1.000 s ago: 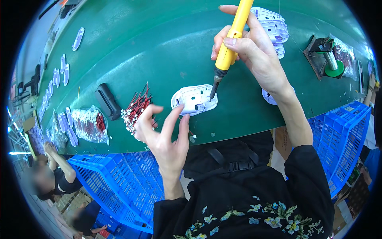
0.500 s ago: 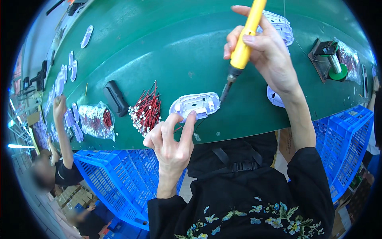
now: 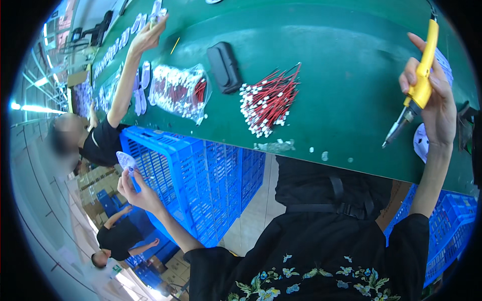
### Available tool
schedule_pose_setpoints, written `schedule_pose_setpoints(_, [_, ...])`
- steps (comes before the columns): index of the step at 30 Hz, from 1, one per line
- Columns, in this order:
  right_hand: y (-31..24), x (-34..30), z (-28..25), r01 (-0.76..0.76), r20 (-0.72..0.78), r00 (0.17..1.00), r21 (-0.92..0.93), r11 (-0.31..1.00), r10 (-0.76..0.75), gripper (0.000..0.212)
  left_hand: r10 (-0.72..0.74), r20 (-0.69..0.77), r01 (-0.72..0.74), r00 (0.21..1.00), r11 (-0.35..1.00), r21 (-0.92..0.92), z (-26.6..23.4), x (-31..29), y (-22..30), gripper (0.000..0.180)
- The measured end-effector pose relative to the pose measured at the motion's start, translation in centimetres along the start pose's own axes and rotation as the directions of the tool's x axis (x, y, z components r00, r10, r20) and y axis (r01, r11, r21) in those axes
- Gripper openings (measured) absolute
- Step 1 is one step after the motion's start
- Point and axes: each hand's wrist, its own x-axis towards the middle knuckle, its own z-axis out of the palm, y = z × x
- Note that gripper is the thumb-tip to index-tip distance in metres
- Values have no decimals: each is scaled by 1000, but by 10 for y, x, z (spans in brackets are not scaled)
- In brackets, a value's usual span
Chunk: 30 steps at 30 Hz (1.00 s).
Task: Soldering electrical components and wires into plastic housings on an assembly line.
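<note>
My left hand [image 3: 142,195] is closed on a white plastic shell [image 3: 126,161], held out past the table's front edge at the left, beside a blue crate. Thin wire shows near its fingertips. Over the right side of the table, my right hand [image 3: 438,108] grips a yellow-handled soldering iron [image 3: 424,85], its metal tip slanting down to the left. Below that hand lies another white shell [image 3: 421,143], partly covered by the wrist. More white shells [image 3: 445,69] lie behind the hand, mostly hidden.
Red wires with white connectors [image 3: 271,100] are heaped mid-table, near a black case [image 3: 224,67] and a clear bag of wires [image 3: 175,93]. A blue crate [image 3: 211,170] stands below the edge; another [image 3: 452,226] is at right. A co-worker's arm [image 3: 123,85] reaches over the table's left.
The view has turned left. My left hand has lifted the white shell off the table and carried it left, past the edge. The soldering iron has come away from the shell, still in my right hand.
</note>
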Motion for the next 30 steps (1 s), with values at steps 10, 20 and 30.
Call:
schedule_pose_setpoints(10, [8,10,-6,4,39,999,-50,999,-2,75,170,896,-303,410,952,-42,63,-99,-240,25])
schedule_pose_setpoints(20, [9,13,-6,31,-2,1000,-17,999,-31,75,-75,948,-173,310,976,134,124,-141,-243,29])
schedule_pose_setpoints(30, [4,6,1,45,-19,999,-48,998,-46,79,-618,415,717,668,683,-137,64,-29,-186,29])
